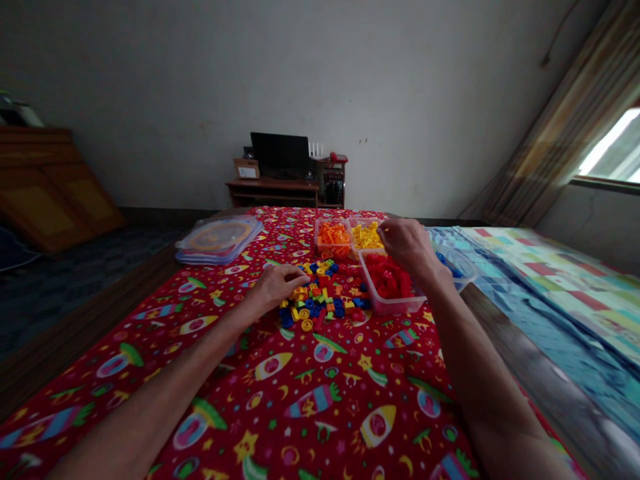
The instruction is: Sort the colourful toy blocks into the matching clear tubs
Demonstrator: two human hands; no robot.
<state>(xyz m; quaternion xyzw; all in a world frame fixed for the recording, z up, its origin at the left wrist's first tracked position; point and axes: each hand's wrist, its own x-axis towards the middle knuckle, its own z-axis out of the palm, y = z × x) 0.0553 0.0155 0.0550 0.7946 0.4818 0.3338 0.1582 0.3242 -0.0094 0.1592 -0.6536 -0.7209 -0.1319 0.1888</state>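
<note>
A heap of small red, yellow, blue and orange plastic pieces (323, 300) lies on the red rocket-print cloth (310, 387). My left hand (277, 285) rests at the heap's left edge, fingers curled down onto the pieces. My right hand (406, 243) hovers over the yellow-piece tub (366, 235), fingers pinched together; what they hold is too small to make out. Beside it stand a tub of orange pieces (333, 239) and, nearer me, a tub of red pieces (390, 283).
A stack of clear lids (219, 239) lies at the far left of the cloth. A tub with blue pieces (457, 267) sits behind my right wrist. A patchwork blanket (565, 287) covers the right side. A desk with a monitor (281, 157) stands by the wall.
</note>
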